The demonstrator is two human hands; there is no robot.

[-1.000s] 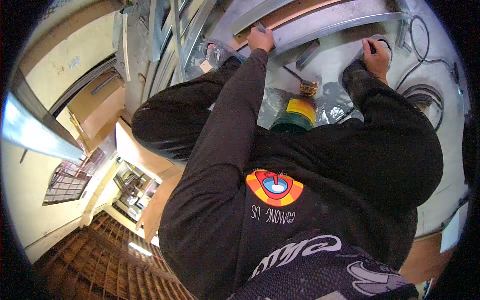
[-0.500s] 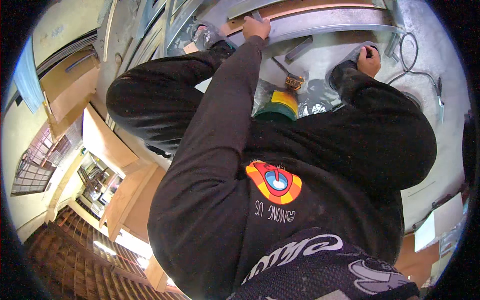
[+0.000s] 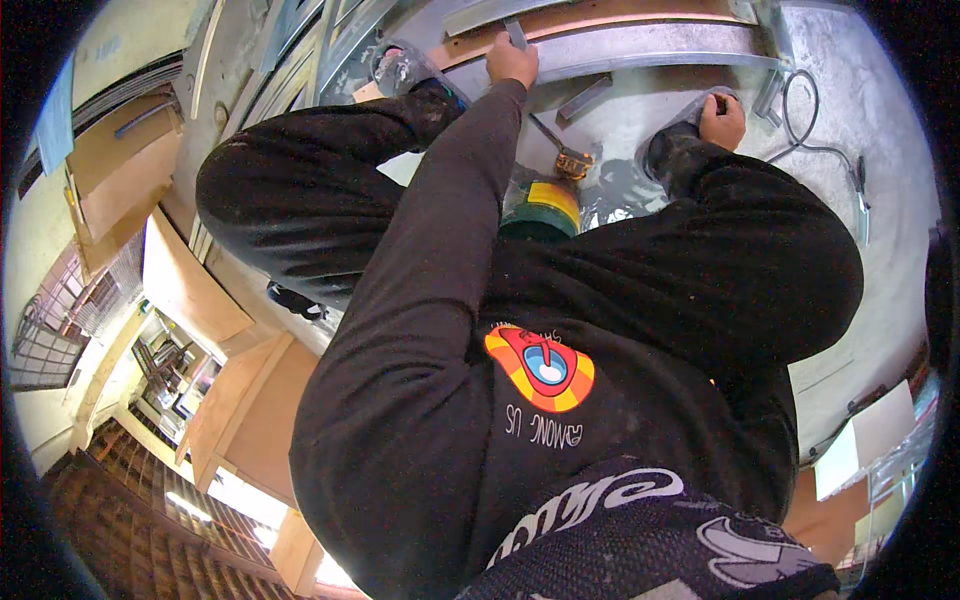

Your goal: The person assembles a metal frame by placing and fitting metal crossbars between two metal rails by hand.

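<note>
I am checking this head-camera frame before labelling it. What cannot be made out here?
- Left hand: its grip on the grey metal rail shows only from the back, so the fingers are hidden.
- Right hand: it is closed, and whatever it holds is too small to tell.
- Yellow-and-green object: the dark sleeve covers its lower part.
- Rail ends: cut off at the fisheye rim.
</note>
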